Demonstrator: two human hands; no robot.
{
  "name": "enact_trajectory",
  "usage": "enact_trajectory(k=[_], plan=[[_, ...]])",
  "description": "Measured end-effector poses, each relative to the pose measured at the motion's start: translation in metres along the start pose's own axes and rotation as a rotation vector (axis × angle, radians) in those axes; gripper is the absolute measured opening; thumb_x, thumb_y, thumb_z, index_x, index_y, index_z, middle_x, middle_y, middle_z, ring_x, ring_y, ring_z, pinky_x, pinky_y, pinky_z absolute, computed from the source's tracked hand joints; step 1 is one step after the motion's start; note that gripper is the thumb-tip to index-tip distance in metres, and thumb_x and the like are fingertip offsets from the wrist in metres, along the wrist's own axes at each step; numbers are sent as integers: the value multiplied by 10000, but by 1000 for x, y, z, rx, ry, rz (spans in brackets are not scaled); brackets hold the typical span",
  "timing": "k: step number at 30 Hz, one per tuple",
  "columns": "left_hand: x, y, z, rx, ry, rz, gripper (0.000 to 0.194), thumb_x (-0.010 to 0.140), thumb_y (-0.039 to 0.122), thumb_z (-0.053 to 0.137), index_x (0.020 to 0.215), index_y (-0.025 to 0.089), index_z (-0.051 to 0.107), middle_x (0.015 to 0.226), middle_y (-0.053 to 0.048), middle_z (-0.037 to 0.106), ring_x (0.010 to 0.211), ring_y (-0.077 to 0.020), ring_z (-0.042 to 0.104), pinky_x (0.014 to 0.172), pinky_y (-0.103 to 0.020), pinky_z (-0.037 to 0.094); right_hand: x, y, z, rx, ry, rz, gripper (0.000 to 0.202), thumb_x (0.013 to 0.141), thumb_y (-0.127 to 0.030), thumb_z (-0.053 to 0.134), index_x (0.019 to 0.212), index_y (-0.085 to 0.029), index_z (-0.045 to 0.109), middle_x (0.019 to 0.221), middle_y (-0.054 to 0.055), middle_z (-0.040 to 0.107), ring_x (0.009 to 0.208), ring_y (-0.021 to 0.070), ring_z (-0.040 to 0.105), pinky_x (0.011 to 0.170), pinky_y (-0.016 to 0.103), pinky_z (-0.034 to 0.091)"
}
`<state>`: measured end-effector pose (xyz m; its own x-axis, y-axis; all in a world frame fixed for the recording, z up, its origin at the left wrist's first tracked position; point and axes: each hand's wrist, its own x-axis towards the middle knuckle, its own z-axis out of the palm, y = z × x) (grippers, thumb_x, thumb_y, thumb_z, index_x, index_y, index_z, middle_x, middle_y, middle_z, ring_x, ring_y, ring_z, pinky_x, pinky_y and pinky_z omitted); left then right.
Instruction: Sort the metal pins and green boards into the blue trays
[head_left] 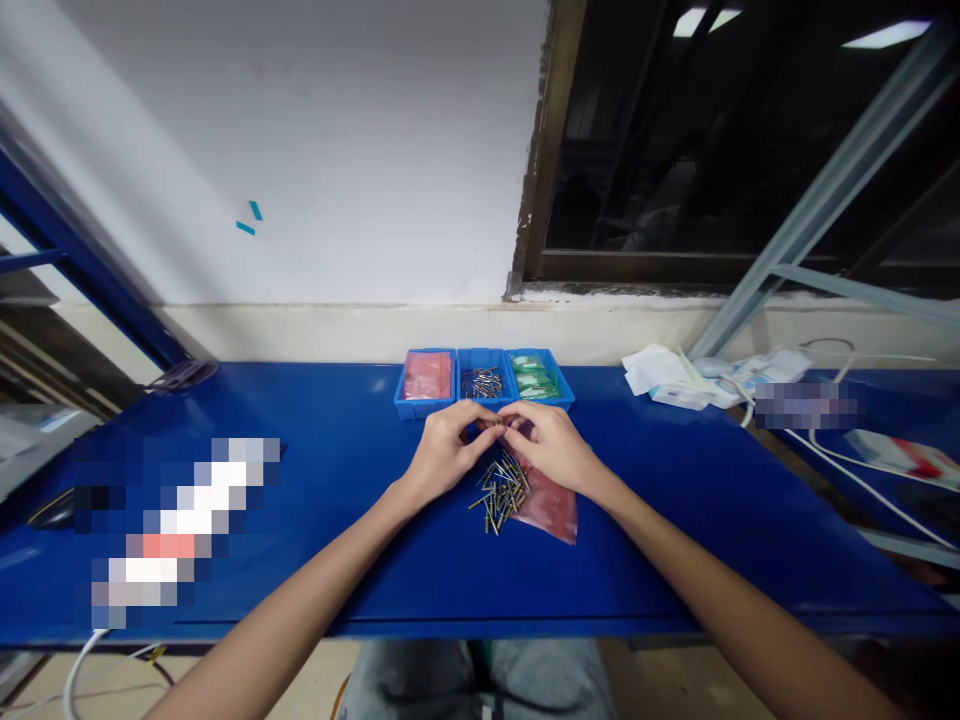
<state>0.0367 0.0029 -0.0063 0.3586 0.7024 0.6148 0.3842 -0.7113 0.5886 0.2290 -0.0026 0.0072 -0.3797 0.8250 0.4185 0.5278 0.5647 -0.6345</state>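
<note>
My left hand (448,448) and my right hand (553,442) meet fingertip to fingertip over the middle of the table. Both are closed in a pinch. A small brass-coloured metal piece (499,423) shows between the fingertips; its shape is mostly hidden. Just below the hands lies a loose pile of thin metal pins with brass-coloured ends, which look like rivets (504,492). A red plastic bag (551,508) lies flat beside the pile, partly under my right hand and wrist.
Behind the hands stand three joined blue bins: red bags (427,376) left, metal pins (481,382) in the middle, green packets (534,378) right. White papers (671,378) and cables lie at the right. A blurred-out strip (187,530) lies on the blue table (330,420) at the left.
</note>
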Motion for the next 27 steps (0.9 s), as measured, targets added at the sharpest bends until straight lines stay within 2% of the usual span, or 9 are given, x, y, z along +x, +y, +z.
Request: enact_trajectory(k=[2, 4, 6, 10, 15, 19, 22, 25, 27], plan=[[1, 3, 1, -55, 33, -37, 95, 896, 267, 683, 897, 174, 703, 843, -25, 699, 735, -135, 620, 637, -238, 446, 0, 2, 0, 131, -54, 31, 97, 913, -205, 590, 953, -185, 676, 885, 32, 730, 770, 168, 671, 721, 295, 507], [2, 4, 2, -93, 56, -72, 114, 884, 288, 699, 870, 175, 708, 831, -24, 700, 724, -134, 618, 618, -234, 436, 0, 3, -1, 146, -56, 20, 121, 933, -244, 583, 915, -185, 686, 865, 30, 730, 766, 170, 671, 703, 294, 508], [3, 3, 1, -108, 69, -100, 128, 877, 307, 706, 878, 179, 708, 808, -17, 695, 694, -125, 610, 595, -225, 426, 0, 4, -3, 27, -14, -44, 142, 945, -226, 570, 912, -183, 701, 876, 37, 726, 795, 177, 661, 744, 310, 502], [7, -4, -7, -77, 134, -139, 213, 884, 324, 682, 1033, 172, 669, 797, -9, 676, 668, -117, 602, 554, -209, 417, 12, 7, -7, -322, 59, -199, 243, 991, -186, 472, 983, -153, 713, 968, 88, 710, 937, 217, 618, 880, 364, 476], [7, -17, -19, 93, 177, -88, 138, 931, 275, 566, 942, 175, 660, 794, -4, 679, 621, -104, 574, 570, -213, 419, 44, 10, -9, -599, 62, -142, 265, 982, -173, 454, 1067, -126, 700, 1023, 113, 697, 1031, 259, 568, 887, 373, 478], [2, -19, -19, 134, 69, -7, 148, 940, 247, 520, 867, 171, 623, 681, 21, 629, 591, -102, 562, 622, -220, 439, 47, 6, -10, -646, 66, -146, 296, 963, -155, 463, 1188, -101, 648, 1118, 142, 666, 1085, 279, 535, 936, 402, 458], [-1, -15, -16, 150, -84, 29, 139, 952, 248, 501, 932, 173, 617, 682, 22, 632, 575, -100, 567, 608, -215, 445, 31, 4, -12, -551, 82, -156, 276, 978, -154, 421, 1097, -136, 670, 1058, 119, 672, 1064, 256, 556, 945, 394, 446], [-2, -12, -14, 257, -247, 121, 170, 962, 260, 486, 940, 174, 632, 719, 0, 654, 594, -114, 586, 594, -224, 442, 16, 5, -14, -463, -103, -137, 249, 980, -184, 431, 991, -186, 680, 908, 73, 693, 898, 215, 621, 806, 339, 459], [-2, -12, -14, 354, -319, 204, 224, 971, 277, 469, 897, 169, 651, 692, -12, 649, 581, -126, 588, 571, -236, 429, 12, 6, -15, -465, -245, -128, 229, 967, -199, 453, 948, -202, 680, 837, 58, 695, 791, 198, 630, 690, 312, 423]])
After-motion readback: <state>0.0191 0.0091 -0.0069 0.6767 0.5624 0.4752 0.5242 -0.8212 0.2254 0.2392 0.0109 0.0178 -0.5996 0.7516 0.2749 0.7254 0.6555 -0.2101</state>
